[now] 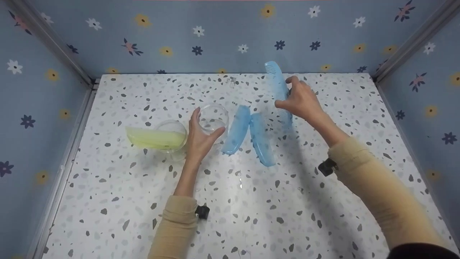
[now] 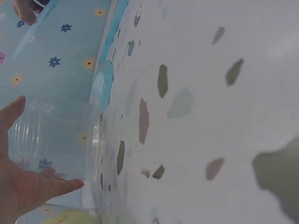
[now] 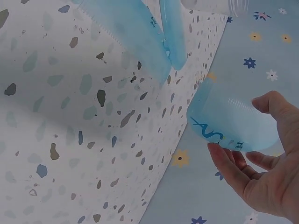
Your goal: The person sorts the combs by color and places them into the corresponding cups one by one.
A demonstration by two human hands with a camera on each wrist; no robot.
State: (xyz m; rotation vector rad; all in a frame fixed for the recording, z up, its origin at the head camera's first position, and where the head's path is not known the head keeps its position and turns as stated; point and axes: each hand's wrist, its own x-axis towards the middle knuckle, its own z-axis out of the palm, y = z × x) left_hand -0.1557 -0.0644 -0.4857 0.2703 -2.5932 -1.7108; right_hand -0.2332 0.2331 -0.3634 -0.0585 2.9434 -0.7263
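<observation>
A clear round jar [image 1: 213,117] stands on the table, and my left hand [image 1: 200,138] grips its side. In the left wrist view the thumb and fingers of the left hand [image 2: 23,172] curl round the clear jar [image 2: 65,137]. My right hand [image 1: 303,99] pinches a blue comb [image 1: 276,81] above the table. In the right wrist view the right hand [image 3: 266,163] holds the blue comb [image 3: 224,121] between thumb and fingers. Two more blue combs [image 1: 238,129] [image 1: 262,140] lie on the table between the hands, their upper ends close together.
Left of my left hand is another clear jar [image 1: 170,126] with a yellow-green comb [image 1: 154,139] lying across it. The speckled table [image 1: 237,216] meets flower-patterned walls [image 1: 230,36] at the back and both sides.
</observation>
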